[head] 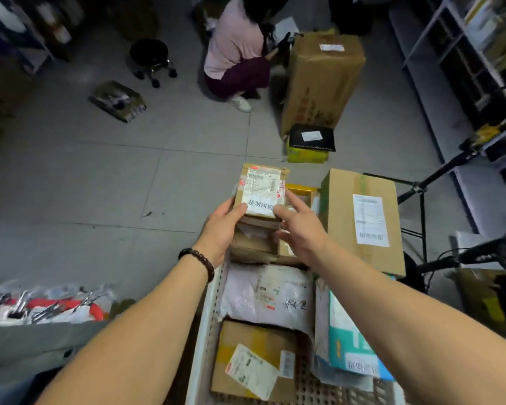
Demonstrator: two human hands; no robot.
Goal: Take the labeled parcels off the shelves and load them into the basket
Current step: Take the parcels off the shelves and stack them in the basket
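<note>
Head view, looking down. Two bare hands are holding one small labeled cardboard box (260, 191) above the far end of a white perforated basket (209, 323). The box is lying straight ahead of both hands, label facing up, with its long axis pointing away from the person.

The left hand (221, 229) is gripping the box's left side, thumb on the label and fingers curling underneath. The right hand (301, 229) is resting against the right edge with mostly straight fingers, steadying more than clasping. The left hand appears to be carrying the hold, so lowering the box will likely depend on it.

Directly beneath the held box, at least two small cartons (251, 244) are sitting stacked inside the basket. In the basket's middle one grey poly mailer (269, 293) is lying flat, and at its near end one brown labeled box (246, 361). Along the basket's right side are one teal-and-white bag (351, 340) and one tall carton (362, 217) standing upright.

On the floor beyond the basket, one person in a pink top (234, 45) is crouching beside one large carton (319, 80).
</note>
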